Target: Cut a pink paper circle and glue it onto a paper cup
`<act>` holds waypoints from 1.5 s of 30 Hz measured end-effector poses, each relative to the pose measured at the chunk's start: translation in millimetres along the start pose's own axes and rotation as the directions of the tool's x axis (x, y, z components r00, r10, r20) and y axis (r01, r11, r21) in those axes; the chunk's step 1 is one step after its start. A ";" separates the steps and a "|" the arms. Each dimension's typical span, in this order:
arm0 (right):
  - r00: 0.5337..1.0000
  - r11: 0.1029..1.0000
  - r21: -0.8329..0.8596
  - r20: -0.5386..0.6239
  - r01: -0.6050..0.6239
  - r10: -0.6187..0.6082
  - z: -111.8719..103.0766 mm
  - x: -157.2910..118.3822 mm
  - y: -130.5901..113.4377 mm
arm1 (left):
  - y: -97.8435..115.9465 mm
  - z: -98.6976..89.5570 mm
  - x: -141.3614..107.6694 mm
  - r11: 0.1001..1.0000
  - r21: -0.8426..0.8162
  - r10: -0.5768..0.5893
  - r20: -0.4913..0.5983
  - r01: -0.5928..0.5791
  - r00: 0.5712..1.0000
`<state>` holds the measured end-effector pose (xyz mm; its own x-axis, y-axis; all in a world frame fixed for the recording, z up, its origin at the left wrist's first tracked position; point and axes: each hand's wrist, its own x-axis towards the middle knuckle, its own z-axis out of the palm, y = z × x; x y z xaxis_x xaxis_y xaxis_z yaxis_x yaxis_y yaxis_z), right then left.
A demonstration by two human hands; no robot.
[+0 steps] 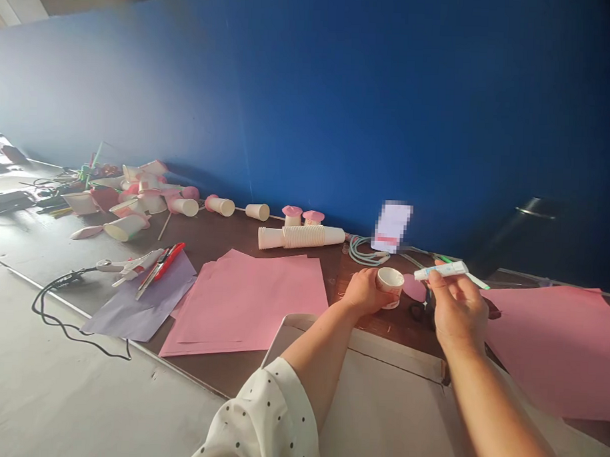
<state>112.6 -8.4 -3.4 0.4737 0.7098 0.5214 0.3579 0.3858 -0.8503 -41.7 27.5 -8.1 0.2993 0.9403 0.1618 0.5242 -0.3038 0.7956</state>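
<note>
My left hand (367,294) is wrapped round the side of a white paper cup (390,279), whose round end faces up on the dark brown table. To the right, my right hand (458,304) holds a white tube (442,270) between thumb and fingers, tilted slightly and raised above the table. A round pink piece (413,287) lies between the cup and my right hand. Black scissor-like handles (418,312) show in part beside my right hand. Behind the cup stands a white card or screen (392,226), blurred out.
Pink sheets (262,300) lie left of centre, more pink paper (556,337) at right. A glue gun (133,264) and red cutter (162,269) rest on purple paper (142,306). Nested cups (305,237) lie near the blue partition (314,109); pink-trimmed cups (136,202) are piled far left.
</note>
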 end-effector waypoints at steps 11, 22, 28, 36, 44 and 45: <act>0.914 0.845 -0.364 0.261 0.392 -0.311 2.4 -6.9 -9.8 | -0.6 4.9 -1.3 0.988 0.130 0.084 -0.001 -0.083 0.996; 0.859 0.729 -0.456 0.263 0.511 -0.439 4.0 0.7 4.2 | -1.9 9.0 -0.4 0.977 0.135 0.166 -0.018 -0.162 0.986; 0.951 0.818 -0.488 0.116 0.305 -0.286 9.0 1.6 2.1 | -1.2 6.8 -0.5 0.976 0.155 0.155 0.002 -0.154 0.988; 0.983 0.859 -0.482 0.033 0.175 -0.181 8.5 1.4 0.1 | 0.8 4.0 -0.3 0.977 0.137 0.163 0.022 -0.164 0.986; 0.997 0.979 -0.188 -0.046 -0.073 0.066 -4.3 4.9 7.9 | 0.3 2.1 -4.7 0.999 0.027 0.040 0.068 -0.041 0.997; 0.997 0.984 -0.167 -0.030 -0.069 0.065 -4.0 4.0 5.5 | -0.3 1.9 -4.9 0.999 0.010 0.038 0.076 -0.038 0.996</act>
<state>119.7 -5.8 -5.7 0.5200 0.7152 0.4670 0.4537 0.2319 -0.8604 -41.8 22.7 -10.3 0.3782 0.9140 0.1471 0.5200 -0.3412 0.7830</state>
